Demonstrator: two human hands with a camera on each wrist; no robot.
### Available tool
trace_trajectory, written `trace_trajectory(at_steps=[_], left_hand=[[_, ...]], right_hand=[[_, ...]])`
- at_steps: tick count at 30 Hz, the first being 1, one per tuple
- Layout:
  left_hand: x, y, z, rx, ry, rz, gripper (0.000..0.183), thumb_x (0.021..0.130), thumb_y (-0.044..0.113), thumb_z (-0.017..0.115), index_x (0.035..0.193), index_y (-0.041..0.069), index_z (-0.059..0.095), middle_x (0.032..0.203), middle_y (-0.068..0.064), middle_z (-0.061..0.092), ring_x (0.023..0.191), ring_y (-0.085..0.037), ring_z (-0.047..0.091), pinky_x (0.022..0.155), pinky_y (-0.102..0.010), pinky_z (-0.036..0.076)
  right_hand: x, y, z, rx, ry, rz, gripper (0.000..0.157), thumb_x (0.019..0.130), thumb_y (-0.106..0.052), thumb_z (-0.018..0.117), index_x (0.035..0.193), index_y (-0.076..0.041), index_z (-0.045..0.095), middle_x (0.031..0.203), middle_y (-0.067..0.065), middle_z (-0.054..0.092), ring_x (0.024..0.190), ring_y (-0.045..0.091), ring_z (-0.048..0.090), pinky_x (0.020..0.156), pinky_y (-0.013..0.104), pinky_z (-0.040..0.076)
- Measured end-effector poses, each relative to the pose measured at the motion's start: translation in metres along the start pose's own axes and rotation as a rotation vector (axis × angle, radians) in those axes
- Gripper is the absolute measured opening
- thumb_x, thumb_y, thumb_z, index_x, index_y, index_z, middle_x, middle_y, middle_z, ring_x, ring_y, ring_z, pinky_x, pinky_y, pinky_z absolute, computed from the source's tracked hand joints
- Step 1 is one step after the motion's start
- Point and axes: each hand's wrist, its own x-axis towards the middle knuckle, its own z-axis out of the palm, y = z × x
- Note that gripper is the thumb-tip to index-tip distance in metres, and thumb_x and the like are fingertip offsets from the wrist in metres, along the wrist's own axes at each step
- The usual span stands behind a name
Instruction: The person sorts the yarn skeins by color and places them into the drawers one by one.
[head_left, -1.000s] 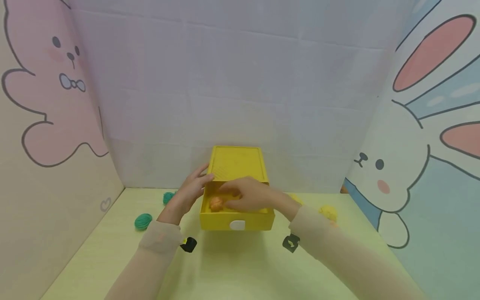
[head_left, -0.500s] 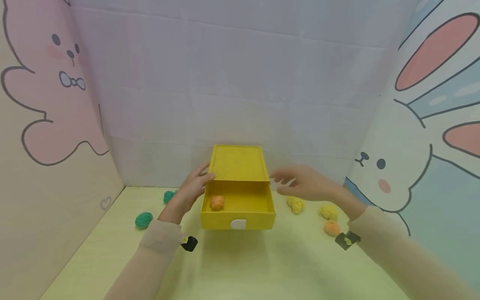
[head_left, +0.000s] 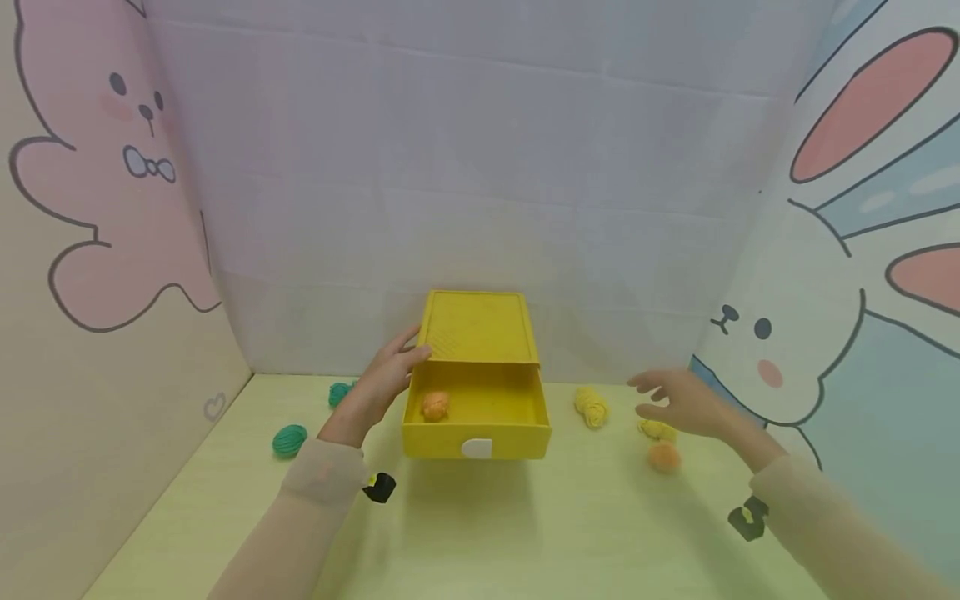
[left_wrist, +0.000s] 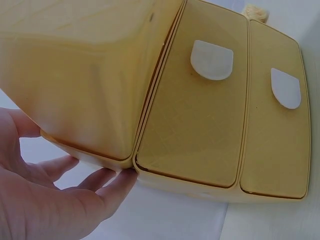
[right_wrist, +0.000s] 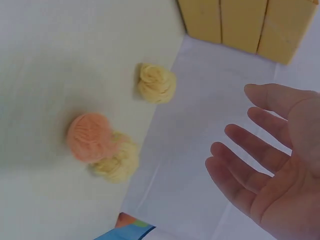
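A yellow drawer cabinet point(head_left: 480, 325) stands against the back wall, its top drawer point(head_left: 476, 442) pulled out. Inside that drawer, at the left, lies an orange yarn ball point(head_left: 435, 406). My left hand point(head_left: 382, 387) rests against the cabinet's left side, thumb at the top front corner. The left wrist view shows its fingertips point(left_wrist: 125, 179) touching the side wall. My right hand point(head_left: 686, 404) hangs in the air at the right, holding nothing, fingers relaxed. Near it on the table are another orange yarn ball point(right_wrist: 90, 137) and a yellow yarn ball point(right_wrist: 120, 160) touching it.
Another yellow yarn ball point(head_left: 592, 407) lies between the cabinet and my right hand. Two green yarn balls, one nearer point(head_left: 288, 441) and one farther back point(head_left: 339, 393), lie left of the cabinet. Two lower drawers point(left_wrist: 200, 110) are closed. Walls with cartoon animals border both sides.
My right hand has come out of the drawer and moved right, over the yarn balls there. The orange yarn ball stays in the drawer. My left hand has kept its place on the cabinet.
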Motion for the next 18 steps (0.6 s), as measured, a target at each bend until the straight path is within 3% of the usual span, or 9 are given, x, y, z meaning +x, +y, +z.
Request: trace_trajectory(at_steps=[12,18], left_hand=[[0.000,0.000,0.000,0.002,0.009,-0.004,0.069,0.112,0.035,0.054,0.172,0.028,0.020,0.173,-0.015,0.026,0.160,-0.038,0.027,0.129,-0.062,0.021],[-0.002,0.001,0.000,-0.003,0.004,0.005,0.068,0.112,0.034,0.053,0.172,0.027,0.021,0.173,-0.014,0.027,0.159,-0.037,0.028,0.129,-0.061,0.023]], right_hand=[[-0.032,0.063,0.035,-0.027,-0.020,0.163,0.052,0.093,-0.020,0.082,0.135,0.006,0.064,0.122,0.033,0.069,0.099,0.047,0.072,0.082,0.056,0.062],[-0.040,0.081,0.054,-0.002,-0.011,0.168,0.051,0.093,-0.018,0.081,0.133,0.009,0.064,0.116,0.034,0.070,0.095,0.046,0.072,0.081,0.055,0.061]])
